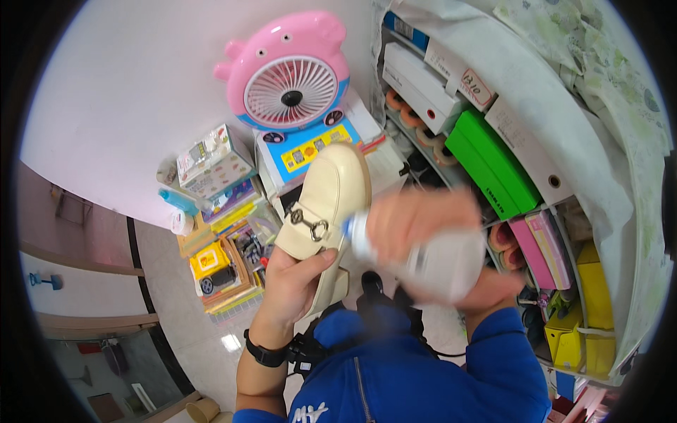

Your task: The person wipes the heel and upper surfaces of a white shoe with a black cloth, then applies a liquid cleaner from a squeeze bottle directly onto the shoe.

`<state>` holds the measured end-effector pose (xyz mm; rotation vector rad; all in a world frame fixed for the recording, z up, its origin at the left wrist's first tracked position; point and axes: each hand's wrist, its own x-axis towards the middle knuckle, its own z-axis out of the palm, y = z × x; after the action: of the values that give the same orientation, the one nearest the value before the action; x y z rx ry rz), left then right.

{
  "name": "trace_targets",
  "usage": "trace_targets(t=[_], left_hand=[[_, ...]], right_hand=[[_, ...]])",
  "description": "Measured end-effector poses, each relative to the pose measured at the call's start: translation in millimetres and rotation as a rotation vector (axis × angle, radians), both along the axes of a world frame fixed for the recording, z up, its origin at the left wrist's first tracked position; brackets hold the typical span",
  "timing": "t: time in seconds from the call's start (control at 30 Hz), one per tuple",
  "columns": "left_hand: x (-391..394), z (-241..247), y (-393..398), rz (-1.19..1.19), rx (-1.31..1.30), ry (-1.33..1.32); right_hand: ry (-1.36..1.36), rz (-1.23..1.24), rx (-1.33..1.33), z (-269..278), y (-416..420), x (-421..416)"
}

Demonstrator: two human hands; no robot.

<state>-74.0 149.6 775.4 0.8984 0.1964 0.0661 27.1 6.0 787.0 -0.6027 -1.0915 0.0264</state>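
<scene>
A cream leather loafer (338, 185) with a dark metal horsebit on its strap is gripped in my left hand (296, 277), the thumb near its opening. The toe points up and away from me. My right hand (423, 217) is wrapped around a white bottle (449, 261) with a blue-tipped top. Blur softens both that hand and the bottle. The tip of the bottle is beside the loafer's right side; whether they touch I cannot tell.
A pink cartoon-pig fan (291, 95) stands against the wall. Left of it are a tissue box (214, 158) and a yellow wipes pack (210, 260). On the right, a cloth-covered rack holds a green shoebox (492, 164), several other boxes and shoes.
</scene>
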Motion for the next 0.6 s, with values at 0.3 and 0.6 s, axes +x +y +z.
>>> trace_targets(t=[0.3, 0.6], left_hand=[[-1.2, 4.1, -4.3, -0.04, -0.108, 0.055], [5.9, -2.1, -1.9, -0.071, -0.197, 0.079]], right_hand=[[0.024, -0.089, -0.095, 13.7, -9.5, 5.0], [0.205, -0.134, 0.001, 28.1, 7.1, 12.2]])
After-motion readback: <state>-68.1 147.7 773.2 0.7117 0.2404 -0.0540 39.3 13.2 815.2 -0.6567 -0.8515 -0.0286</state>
